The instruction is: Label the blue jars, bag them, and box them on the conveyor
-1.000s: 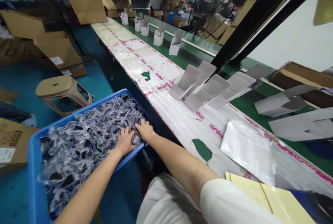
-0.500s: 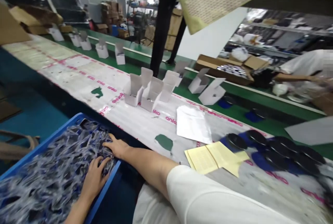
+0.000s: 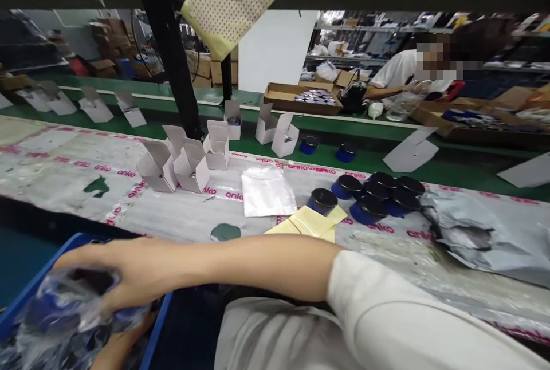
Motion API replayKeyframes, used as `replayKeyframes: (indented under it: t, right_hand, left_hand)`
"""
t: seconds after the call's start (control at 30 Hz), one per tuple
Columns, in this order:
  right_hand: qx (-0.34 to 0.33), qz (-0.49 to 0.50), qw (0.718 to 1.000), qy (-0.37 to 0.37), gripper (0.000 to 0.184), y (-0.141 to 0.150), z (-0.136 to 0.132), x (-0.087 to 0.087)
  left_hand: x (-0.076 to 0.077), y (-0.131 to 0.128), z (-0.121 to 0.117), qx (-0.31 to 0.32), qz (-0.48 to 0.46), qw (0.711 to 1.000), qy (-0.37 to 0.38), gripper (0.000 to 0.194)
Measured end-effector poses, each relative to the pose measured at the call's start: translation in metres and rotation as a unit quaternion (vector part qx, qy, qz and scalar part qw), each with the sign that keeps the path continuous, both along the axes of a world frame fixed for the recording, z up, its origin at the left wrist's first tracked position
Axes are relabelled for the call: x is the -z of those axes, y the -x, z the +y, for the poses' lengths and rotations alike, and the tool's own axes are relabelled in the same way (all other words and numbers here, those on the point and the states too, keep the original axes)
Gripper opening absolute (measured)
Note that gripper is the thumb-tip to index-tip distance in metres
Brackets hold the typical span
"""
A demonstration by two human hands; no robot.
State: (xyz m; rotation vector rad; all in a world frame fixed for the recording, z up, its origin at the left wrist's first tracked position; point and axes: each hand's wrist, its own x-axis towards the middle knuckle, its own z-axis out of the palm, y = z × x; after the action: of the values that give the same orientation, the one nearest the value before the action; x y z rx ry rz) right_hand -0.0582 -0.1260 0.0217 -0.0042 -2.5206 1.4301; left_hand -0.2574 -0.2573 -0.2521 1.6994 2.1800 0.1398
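My right hand [image 3: 122,267] reaches across to the left and is closed on a blue item wrapped in clear plastic, a bagged jar [image 3: 55,307] by its look, lifted above the blue crate [image 3: 157,327]. My left hand [image 3: 129,338] is low in the crate, beneath the right one. Its fingers are hidden behind the right hand and the plastic. Many more plastic-wrapped blue and dark items fill the crate around both hands.
Open white boxes [image 3: 193,166] stand on the plastic-covered bench. Beside them lie a white bag stack [image 3: 266,192], yellow sheets [image 3: 307,224] and blue jars with black lids [image 3: 372,207]. A green conveyor [image 3: 240,149] runs behind. Across it, a person [image 3: 399,75] works near cardboard trays.
My right hand has risen from the crate's contents with the plastic-wrapped item. The view has swung right, bringing the jars and the other person further in.
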Motion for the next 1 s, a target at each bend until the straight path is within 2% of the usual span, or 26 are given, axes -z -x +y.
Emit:
replayKeyframes:
  t: [0.03, 0.07, 0.13, 0.17, 0.23, 0.3, 0.37, 0.43, 0.47, 0.53, 0.57, 0.63, 0.7, 0.73, 0.8, 0.87, 0.93, 1.0]
  right_hand:
    - [-0.003, 0.014, 1.000, 0.005, 0.051, -0.026, 0.008, -0.021]
    - [0.021, 0.020, 1.000, 0.008, 0.055, -0.054, 0.017, -0.040]
    - [0.098, -0.008, 0.995, -0.004, 0.069, -0.109, 0.039, -0.071]
    - [0.155, -0.030, 0.987, -0.014, 0.074, -0.136, 0.051, -0.081]
    - [0.270, -0.061, 0.960, -0.039, 0.075, -0.183, 0.079, -0.090]
    - [0.364, -0.090, 0.924, -0.081, 0.071, -0.221, 0.108, -0.086]
    - [0.434, -0.138, 0.881, -0.125, 0.069, -0.251, 0.137, -0.074]
    - [0.473, -0.216, 0.840, -0.153, 0.069, -0.271, 0.160, -0.056]
    - [0.479, -0.247, 0.828, -0.157, 0.070, -0.278, 0.168, -0.046]
    - [0.472, -0.292, 0.817, -0.157, 0.072, -0.286, 0.180, -0.028]
    - [0.465, -0.306, 0.816, -0.155, 0.072, -0.288, 0.182, -0.020]
    - [0.450, -0.331, 0.815, -0.154, 0.073, -0.288, 0.184, -0.007]
    - [0.444, -0.344, 0.813, -0.157, 0.073, -0.285, 0.183, 0.000]
    - [0.444, -0.344, 0.812, -0.160, 0.072, -0.283, 0.183, 0.001]
    - [0.446, -0.335, 0.814, -0.164, 0.069, -0.282, 0.185, -0.004]
    - [0.440, -0.315, 0.826, -0.155, 0.065, -0.286, 0.189, -0.015]
    - [0.428, -0.292, 0.845, -0.134, 0.058, -0.295, 0.196, -0.031]
    - [0.416, -0.258, 0.867, -0.093, 0.050, -0.309, 0.206, -0.051]
  left_hand:
    - [-0.004, -0.001, 0.003, -0.001, -0.001, 1.000, 0.012, 0.062]
    - [-0.007, -0.002, 0.005, -0.003, 0.003, 1.000, 0.022, 0.063]
    - [-0.011, -0.003, 0.007, -0.011, 0.002, 0.999, 0.036, 0.066]
    - [-0.012, -0.002, 0.007, -0.018, -0.012, 0.999, 0.035, 0.065]
    - [-0.018, 0.000, 0.002, -0.039, -0.068, 0.997, 0.010, 0.062]
    - [-0.032, 0.006, -0.005, -0.075, -0.123, 0.989, -0.037, 0.056]
    - [-0.056, 0.016, -0.013, -0.126, -0.136, 0.979, -0.085, 0.056]
    - [-0.091, 0.024, -0.016, -0.174, -0.119, 0.970, -0.119, 0.061]
    - [-0.113, 0.025, -0.014, -0.189, -0.112, 0.967, -0.131, 0.064]
    - [-0.159, 0.013, -0.003, -0.176, -0.118, 0.969, -0.125, 0.070]
    - [-0.182, -0.001, 0.007, -0.159, -0.119, 0.971, -0.131, 0.071]
    - [-0.223, -0.045, 0.037, -0.092, -0.121, 0.977, -0.152, 0.071]
    - [-0.253, -0.102, 0.079, 0.003, -0.131, 0.976, -0.172, 0.065]
    - [-0.262, -0.130, 0.103, 0.049, -0.136, 0.978, -0.148, 0.063]
    - [-0.269, -0.179, 0.151, 0.091, -0.129, 0.981, -0.115, 0.066]
    - [-0.264, -0.206, 0.191, 0.100, -0.100, 0.986, -0.083, 0.071]
    - [-0.254, -0.212, 0.216, 0.102, -0.053, 0.992, -0.042, 0.073]
    - [-0.249, -0.204, 0.225, 0.117, -0.011, 0.993, -0.011, 0.078]
